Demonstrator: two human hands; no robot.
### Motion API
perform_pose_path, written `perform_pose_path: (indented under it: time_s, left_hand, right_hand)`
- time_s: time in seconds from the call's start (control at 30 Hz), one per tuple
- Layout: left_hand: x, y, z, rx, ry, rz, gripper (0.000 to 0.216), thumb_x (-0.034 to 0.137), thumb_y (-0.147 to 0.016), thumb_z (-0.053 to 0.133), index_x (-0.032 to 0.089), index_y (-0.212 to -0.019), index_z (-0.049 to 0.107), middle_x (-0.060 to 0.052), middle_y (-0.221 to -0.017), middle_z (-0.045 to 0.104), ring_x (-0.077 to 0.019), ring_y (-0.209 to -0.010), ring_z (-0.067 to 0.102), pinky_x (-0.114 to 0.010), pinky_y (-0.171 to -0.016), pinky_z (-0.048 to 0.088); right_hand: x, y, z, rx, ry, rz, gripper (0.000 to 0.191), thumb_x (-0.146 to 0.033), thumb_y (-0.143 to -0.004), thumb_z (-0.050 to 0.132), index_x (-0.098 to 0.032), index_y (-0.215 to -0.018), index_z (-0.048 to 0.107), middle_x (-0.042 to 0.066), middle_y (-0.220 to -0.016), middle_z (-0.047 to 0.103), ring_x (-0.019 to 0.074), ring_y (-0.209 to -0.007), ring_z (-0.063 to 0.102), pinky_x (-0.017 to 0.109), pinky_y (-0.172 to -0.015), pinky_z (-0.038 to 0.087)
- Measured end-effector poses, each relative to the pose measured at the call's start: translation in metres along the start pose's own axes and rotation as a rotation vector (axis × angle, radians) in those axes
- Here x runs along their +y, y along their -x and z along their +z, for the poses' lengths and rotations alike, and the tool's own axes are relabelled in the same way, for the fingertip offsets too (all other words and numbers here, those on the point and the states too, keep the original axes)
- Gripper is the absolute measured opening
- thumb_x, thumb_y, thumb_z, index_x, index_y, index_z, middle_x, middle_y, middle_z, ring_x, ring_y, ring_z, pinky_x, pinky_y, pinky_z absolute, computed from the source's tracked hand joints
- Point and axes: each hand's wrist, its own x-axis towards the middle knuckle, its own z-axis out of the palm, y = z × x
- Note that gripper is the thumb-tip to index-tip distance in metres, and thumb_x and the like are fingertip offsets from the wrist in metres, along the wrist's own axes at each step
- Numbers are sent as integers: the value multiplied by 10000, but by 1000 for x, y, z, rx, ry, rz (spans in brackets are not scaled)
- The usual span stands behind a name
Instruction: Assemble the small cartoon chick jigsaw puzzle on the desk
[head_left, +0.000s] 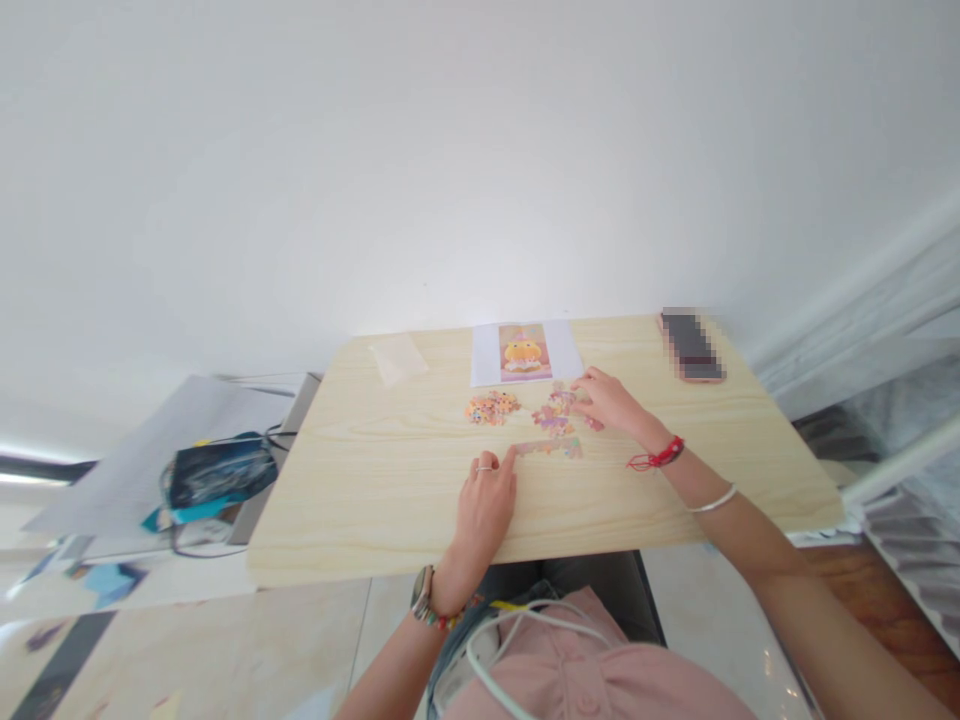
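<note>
My left hand (487, 495) rests on the table with its index finger stretched out to the left end of a strip of joined puzzle pieces (551, 447). Its other fingers are bent, and nothing shows in its grasp. My right hand (611, 402) is over the right side of a pile of pinkish-purple puzzle pieces (553, 418), thumb and index finger apart. Whether a piece touches those fingertips is too small to tell. Left of that pile lies a heap of orange puzzle pieces (491, 407). Behind both piles, a paper sheet (486, 355) carries a printed picture (525, 352) of an orange cartoon figure.
The wooden table (360, 500) stands against a white wall (420, 150). A clear plastic bag (399, 358) lies at its back left, a phone (691, 345) at its back right. Beyond the left edge is a dark bag (221, 472). A white cable (487, 660) crosses my lap.
</note>
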Motion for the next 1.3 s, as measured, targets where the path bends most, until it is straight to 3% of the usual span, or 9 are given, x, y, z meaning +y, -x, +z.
perform_pose_path:
  time_s: [0.2,0.43,0.63,0.8,0.93,1.03,1.13,1.3]
  left_hand:
    - [0,-1,4,-16,12,43,418,166,-849,366,274,-1253,378,-63,-880,442,-179,-822,464,-283,-698,446]
    - [-3,1,6,-34,13,63,462,138,-844,369,309,-1273,357,-59,-882,438,-178,-833,454,-287,-717,437]
    - [-5,1,8,8,38,65,456,139,-840,380,287,-1271,362,-59,-881,445,-178,-818,465,-281,-693,444]
    - [-9,4,3,98,109,36,402,182,-854,372,182,-1256,372,-69,-889,466,-176,-806,473,-291,-708,454]
    - [-12,7,-2,127,125,22,330,194,-855,380,164,-1176,452,-74,-893,476,-177,-807,476,-292,-712,456]
    - [-12,7,-2,127,120,27,289,196,-850,390,169,-1118,494,-76,-891,478,-183,-819,476,-295,-708,459]
    - [-11,6,-2,129,118,44,276,206,-849,396,177,-1101,505,-73,-885,477,-184,-819,475,-309,-722,460]
    - [-9,2,-5,129,123,61,281,198,-844,402,163,-1104,506,-80,-897,481,-192,-828,476,-319,-724,464]
  right_hand:
    - [2,-26,8,28,24,-78,203,-206,-824,479,-162,-990,588,65,-946,520,137,-836,515,231,-738,388]
    - [9,-45,18,-23,130,-158,133,-173,-807,510,-159,-916,584,56,-911,518,140,-810,510,225,-719,370]
    - [10,-43,11,-35,183,-178,101,-200,-814,510,-129,-867,559,81,-902,523,177,-830,505,272,-717,366]
    - [-13,-19,-4,113,82,-201,122,-233,-830,486,-144,-898,533,82,-923,516,189,-872,499,298,-745,370]
    - [-52,21,5,57,58,-400,122,-257,-835,488,-154,-884,532,83,-937,527,200,-916,489,325,-779,361]
    - [-69,42,19,8,116,-416,100,-229,-830,495,-139,-840,537,86,-883,539,207,-876,498,333,-751,360]
    - [-62,44,22,22,136,-368,103,-234,-834,489,-144,-848,535,87,-892,542,204,-865,499,334,-748,350]
    - [-19,19,0,98,167,-182,130,-248,-840,471,-148,-897,530,92,-929,544,208,-902,488,324,-754,331]
